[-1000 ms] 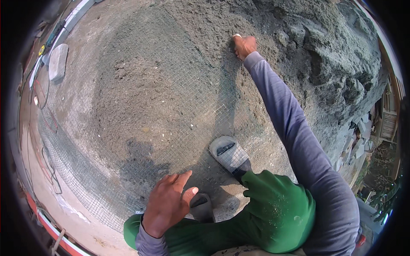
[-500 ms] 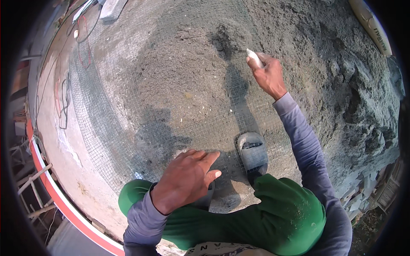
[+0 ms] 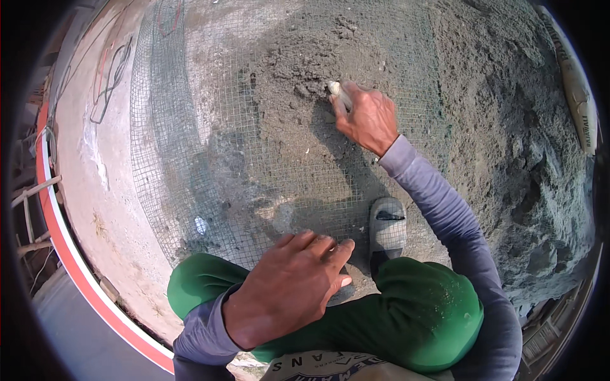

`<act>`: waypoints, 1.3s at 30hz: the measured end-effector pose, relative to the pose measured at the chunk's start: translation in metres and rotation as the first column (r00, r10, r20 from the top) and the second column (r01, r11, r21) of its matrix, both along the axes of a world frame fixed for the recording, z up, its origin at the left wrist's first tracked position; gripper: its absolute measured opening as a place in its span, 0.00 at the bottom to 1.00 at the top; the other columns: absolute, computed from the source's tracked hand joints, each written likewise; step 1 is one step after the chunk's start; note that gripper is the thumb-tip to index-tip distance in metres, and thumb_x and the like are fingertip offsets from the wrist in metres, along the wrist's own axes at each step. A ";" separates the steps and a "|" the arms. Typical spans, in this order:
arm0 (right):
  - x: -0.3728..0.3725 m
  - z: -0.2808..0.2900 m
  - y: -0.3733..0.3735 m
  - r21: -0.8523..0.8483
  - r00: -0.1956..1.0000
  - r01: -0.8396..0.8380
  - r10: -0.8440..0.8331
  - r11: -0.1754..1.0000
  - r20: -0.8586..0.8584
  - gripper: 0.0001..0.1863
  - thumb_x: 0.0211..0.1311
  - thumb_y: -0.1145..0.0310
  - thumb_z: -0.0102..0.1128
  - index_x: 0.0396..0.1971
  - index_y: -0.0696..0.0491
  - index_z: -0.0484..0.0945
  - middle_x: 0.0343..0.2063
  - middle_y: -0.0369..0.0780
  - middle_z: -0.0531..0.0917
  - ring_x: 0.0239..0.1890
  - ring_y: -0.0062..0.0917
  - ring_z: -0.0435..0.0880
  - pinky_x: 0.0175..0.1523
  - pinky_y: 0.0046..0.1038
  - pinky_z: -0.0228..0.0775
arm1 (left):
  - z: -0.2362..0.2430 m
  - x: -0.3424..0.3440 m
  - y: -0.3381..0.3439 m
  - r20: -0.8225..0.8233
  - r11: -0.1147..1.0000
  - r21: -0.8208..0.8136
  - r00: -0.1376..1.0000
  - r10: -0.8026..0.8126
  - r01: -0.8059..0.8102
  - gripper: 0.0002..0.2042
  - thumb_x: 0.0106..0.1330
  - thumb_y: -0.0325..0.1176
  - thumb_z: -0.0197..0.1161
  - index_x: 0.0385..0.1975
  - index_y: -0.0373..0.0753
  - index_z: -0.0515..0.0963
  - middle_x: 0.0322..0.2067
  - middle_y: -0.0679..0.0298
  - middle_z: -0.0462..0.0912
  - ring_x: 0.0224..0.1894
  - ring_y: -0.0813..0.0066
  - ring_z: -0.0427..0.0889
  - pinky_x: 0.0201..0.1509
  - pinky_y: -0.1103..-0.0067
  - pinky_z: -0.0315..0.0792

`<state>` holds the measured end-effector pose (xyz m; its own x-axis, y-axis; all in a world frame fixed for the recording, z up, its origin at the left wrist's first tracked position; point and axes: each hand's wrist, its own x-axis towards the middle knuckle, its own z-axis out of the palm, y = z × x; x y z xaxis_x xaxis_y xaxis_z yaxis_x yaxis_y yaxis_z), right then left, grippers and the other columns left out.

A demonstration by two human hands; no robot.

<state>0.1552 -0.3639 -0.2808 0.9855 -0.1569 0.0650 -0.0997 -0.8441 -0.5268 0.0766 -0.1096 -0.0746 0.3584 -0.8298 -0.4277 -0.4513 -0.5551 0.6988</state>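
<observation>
My right hand (image 3: 367, 117) is closed around a whitish, round-ended object like a tool handle (image 3: 335, 88); its other end is hidden behind my fingers, so I cannot tell its kind. This hand is over a heap of damp grey sand or mortar mix (image 3: 298, 66), which lies on a wire mesh sheet (image 3: 311, 184). My left hand (image 3: 289, 286) hovers palm down near my left knee, holding nothing. Its fingers are loosely stretched and the thumb stands apart. Below the sand, my right foot in a grey slide sandal (image 3: 388, 232) rests at the mesh.
A large grey sand pile (image 3: 521, 159) rises on the right, with a printed sack (image 3: 575, 95) at its far edge. A cable (image 3: 114, 79) lies on the concrete at left. A red and white edge (image 3: 76, 273) curves along the lower left.
My right hand has moved left with the whitish object, and the sand in front of it is now more broken up. My left hand has shifted slightly right and nearer. The view has turned.
</observation>
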 end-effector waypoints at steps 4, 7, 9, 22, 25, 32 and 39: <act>0.006 0.012 -0.039 -0.147 0.995 -0.023 0.037 0.989 0.095 0.19 0.70 0.58 0.67 0.51 0.56 0.88 0.26 0.48 0.88 0.25 0.43 0.88 0.34 0.46 0.80 | 0.010 0.003 0.013 0.011 1.000 -0.001 1.000 0.023 -0.023 0.25 0.75 0.41 0.69 0.65 0.33 0.79 0.51 0.53 0.85 0.57 0.52 0.83 0.63 0.64 0.77; -0.016 0.024 -0.057 -0.037 0.979 -0.070 0.076 0.997 0.191 0.21 0.71 0.56 0.67 0.55 0.54 0.88 0.28 0.46 0.89 0.22 0.39 0.87 0.31 0.44 0.78 | 0.017 0.007 0.035 0.073 0.993 -0.026 0.990 0.121 -0.119 0.25 0.75 0.41 0.69 0.65 0.33 0.79 0.51 0.53 0.85 0.55 0.52 0.83 0.61 0.63 0.78; -0.038 0.035 -0.044 -0.079 0.876 -0.480 0.471 0.874 -0.104 0.22 0.72 0.52 0.67 0.56 0.51 0.89 0.30 0.45 0.90 0.21 0.38 0.87 0.30 0.42 0.78 | 0.022 0.009 0.047 0.079 0.982 -0.046 0.979 0.187 -0.184 0.24 0.75 0.41 0.69 0.65 0.34 0.79 0.52 0.53 0.85 0.55 0.51 0.84 0.61 0.62 0.78; 0.070 0.003 -0.073 -0.229 0.971 -0.223 0.237 0.948 0.036 0.27 0.72 0.48 0.65 0.59 0.54 0.89 0.24 0.49 0.90 0.25 0.41 0.90 0.38 0.42 0.84 | 0.031 0.016 0.059 0.120 0.931 0.033 0.926 0.358 -0.364 0.24 0.72 0.37 0.73 0.64 0.34 0.79 0.53 0.45 0.87 0.54 0.40 0.85 0.60 0.57 0.79; 0.040 0.025 -0.114 -0.104 0.986 -0.106 0.092 0.989 -0.137 0.27 0.72 0.48 0.65 0.57 0.54 0.90 0.23 0.46 0.90 0.26 0.40 0.91 0.40 0.41 0.85 | 0.043 0.020 0.073 0.199 0.867 0.102 0.864 0.462 -0.488 0.23 0.72 0.35 0.73 0.63 0.33 0.80 0.52 0.44 0.88 0.54 0.40 0.87 0.60 0.58 0.79; 0.003 0.010 -0.142 -0.164 0.867 -0.496 0.477 0.853 -0.143 0.27 0.72 0.48 0.66 0.60 0.52 0.89 0.34 0.50 0.93 0.27 0.38 0.91 0.36 0.41 0.83 | 0.058 0.023 0.075 0.260 0.838 0.131 0.834 0.487 -0.530 0.21 0.72 0.31 0.72 0.62 0.31 0.81 0.53 0.44 0.89 0.55 0.43 0.89 0.60 0.59 0.79; 0.082 -0.009 -0.147 -0.142 0.980 -0.180 0.166 0.973 -0.106 0.27 0.73 0.46 0.63 0.52 0.55 0.90 0.33 0.52 0.92 0.32 0.44 0.90 0.46 0.48 0.83 | 0.029 0.086 0.050 0.190 0.853 0.236 0.883 0.430 -0.466 0.24 0.72 0.31 0.72 0.66 0.31 0.80 0.51 0.44 0.91 0.61 0.50 0.88 0.67 0.65 0.76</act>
<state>0.2377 -0.5110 -0.2898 0.9996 0.0209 -0.0184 0.0121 -0.9215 -0.3883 0.1623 -0.0598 -0.0457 0.7289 -0.4269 -0.5352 -0.1822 -0.8745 0.4495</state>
